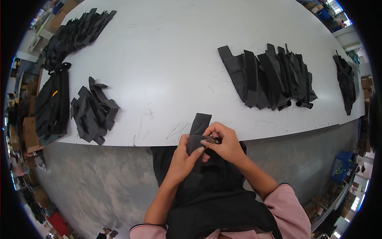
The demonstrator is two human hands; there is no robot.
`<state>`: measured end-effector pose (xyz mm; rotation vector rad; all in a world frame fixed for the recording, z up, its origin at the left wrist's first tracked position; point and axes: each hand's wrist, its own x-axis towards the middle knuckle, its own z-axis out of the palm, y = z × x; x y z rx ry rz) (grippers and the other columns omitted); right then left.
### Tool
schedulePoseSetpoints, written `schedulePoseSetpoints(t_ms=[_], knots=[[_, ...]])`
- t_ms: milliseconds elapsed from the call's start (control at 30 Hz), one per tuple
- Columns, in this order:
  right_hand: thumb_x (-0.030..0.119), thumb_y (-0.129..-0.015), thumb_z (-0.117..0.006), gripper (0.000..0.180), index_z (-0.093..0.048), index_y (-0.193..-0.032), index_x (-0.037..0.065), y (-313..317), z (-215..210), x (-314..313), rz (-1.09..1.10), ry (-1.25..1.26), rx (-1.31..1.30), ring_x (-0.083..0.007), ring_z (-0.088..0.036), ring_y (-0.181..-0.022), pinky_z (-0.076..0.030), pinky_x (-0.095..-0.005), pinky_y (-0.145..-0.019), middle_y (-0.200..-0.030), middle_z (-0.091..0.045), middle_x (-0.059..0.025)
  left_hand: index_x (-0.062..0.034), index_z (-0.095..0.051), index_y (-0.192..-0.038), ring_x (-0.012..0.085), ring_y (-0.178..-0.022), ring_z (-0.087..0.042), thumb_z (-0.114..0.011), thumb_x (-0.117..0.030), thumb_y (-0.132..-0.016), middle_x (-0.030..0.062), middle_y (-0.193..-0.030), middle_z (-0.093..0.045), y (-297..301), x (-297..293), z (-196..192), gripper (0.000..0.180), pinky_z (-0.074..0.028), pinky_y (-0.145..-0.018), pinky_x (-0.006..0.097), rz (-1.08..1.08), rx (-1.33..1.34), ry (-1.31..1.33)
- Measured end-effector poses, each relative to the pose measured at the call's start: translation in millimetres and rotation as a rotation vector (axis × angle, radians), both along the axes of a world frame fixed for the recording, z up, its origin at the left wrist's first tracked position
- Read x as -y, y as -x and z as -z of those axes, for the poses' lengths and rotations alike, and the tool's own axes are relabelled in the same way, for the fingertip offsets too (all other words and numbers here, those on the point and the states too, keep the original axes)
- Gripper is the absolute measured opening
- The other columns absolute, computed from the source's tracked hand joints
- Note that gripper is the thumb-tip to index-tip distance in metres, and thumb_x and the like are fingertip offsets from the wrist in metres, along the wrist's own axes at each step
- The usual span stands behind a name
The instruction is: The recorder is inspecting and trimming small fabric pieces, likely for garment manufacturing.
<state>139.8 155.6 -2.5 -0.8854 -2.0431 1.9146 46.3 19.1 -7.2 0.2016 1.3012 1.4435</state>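
L hand's (183, 160) grip pinching dark fabric strip (199, 122), ctr, over desk's (159, 87) near edge; R hand's (227, 145) grip round small dark item (217, 140) (type unclear), thumb on strip. Fabric pile (274, 75) far right.

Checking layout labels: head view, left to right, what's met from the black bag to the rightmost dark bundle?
Black bag → small dark fabric pile → held dark strip → large dark fabric row → dark bundle.

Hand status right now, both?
Left hand: closed, holding the dark fabric strip.
Right hand: closed around a small dark object, kind unclear, at the strip's edge.
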Motion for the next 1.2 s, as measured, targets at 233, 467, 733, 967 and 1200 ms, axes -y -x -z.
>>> schedulePoseSetpoints(t_ms=[233,467,733,967,1200], knots=[[-0.003,-0.070,-0.071,0.018,-0.058,-0.079,0.004,4.1,17.0,34.8,0.098,-0.556,-0.376,-0.0109,-0.044,-0.052,-0.033,-0.0235,-0.046,-0.067,-0.046,-0.0035,-0.0034,-0.042,-0.114,0.0121,-0.087,-0.057,-0.057,-0.024,-0.093,0.0084,-0.099,-0.057,-12.1,7.3,4.8,0.033,-0.049,-0.075,0.026,-0.176,-0.137,0.098],[-0.012,-0.062,-0.061,0.030,-0.061,-0.088,0.003,-1.3,1.2,20.8,-0.121,-0.491,-0.296,-0.0175,-0.052,-0.055,-0.039,-0.0264,-0.049,-0.066,-0.051,-0.0063,-0.0021,-0.043,-0.110,0.0118,-0.082,-0.058,-0.057,-0.025,-0.093,0.0087,-0.095,-0.058,-2.1,7.1,-1.4,0.032,-0.049,-0.071,0.025,-0.219,-0.146,0.087],[-0.003,-0.084,-0.057,0.013,-0.061,-0.095,0.000,2.5,-9.0,9.9,0.081,-0.080,-0.245,-0.0039,-0.050,-0.063,-0.040,-0.0203,-0.056,-0.073,-0.056,-0.0004,-0.0002,-0.039,-0.114,0.0209,-0.074,-0.065,-0.049,-0.019,-0.096,0.0178,-0.100,-0.062,5.1,6.7,-16.5,0.028,-0.053,-0.062,0.030,-0.081,0.083,0.010],[-0.005,-0.077,-0.065,0.033,-0.058,-0.107,0.004,-13.0,4.8,12.7,0.103,-0.175,-0.090,-0.0086,-0.053,-0.067,-0.043,-0.0215,-0.063,-0.080,-0.056,-0.0028,-0.0010,-0.036,-0.118,0.0252,-0.079,-0.063,-0.045,-0.023,-0.098,0.0211,-0.108,-0.058,2.6,8.1,-9.8,0.031,-0.054,-0.066,0.034,-0.237,0.208,-0.124],[0.007,-0.071,-0.072,0.030,-0.063,-0.100,0.006,3.4,2.8,2.6,0.117,-0.687,-0.187,-0.0217,-0.056,-0.065,-0.044,-0.0309,-0.059,-0.080,-0.057,-0.0066,-0.0009,-0.035,-0.120,0.0257,-0.082,-0.062,-0.041,-0.022,-0.099,0.0217,-0.108,-0.057,-1.4,6.9,-14.8,0.031,-0.054,-0.069,0.035,-0.190,0.227,-0.185]])
